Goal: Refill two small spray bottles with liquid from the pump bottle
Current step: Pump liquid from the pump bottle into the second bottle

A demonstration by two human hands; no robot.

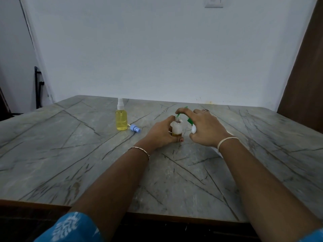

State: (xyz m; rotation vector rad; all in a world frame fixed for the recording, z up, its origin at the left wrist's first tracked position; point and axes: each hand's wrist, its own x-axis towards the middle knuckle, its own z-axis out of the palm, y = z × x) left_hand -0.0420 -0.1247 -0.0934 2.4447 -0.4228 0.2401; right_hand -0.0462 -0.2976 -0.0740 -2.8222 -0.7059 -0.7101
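Holding a small open bottle (pixel 177 128) on the counter (pixel 87 163) with the left hand (pixel 160 134). Gripping the pump bottle (pixel 193 129) just beside it with the right hand (pixel 208 130), finger on top.

A grey-green stone-patterned surface (pixel 70 154) crossed by dark veins fills the lower view, and a brown wooden strip (pixel 35 203) runs along its near edge. A plain white wall (pixel 139 49) rises behind its far edge, with a pale switch plate (pixel 214 2) high up. A small yellow mark (pixel 210 102) sits at the far edge. A dark brown panel (pixel 304 84) stands past the far right corner, and a black frame (pixel 37 84) past the far left corner.
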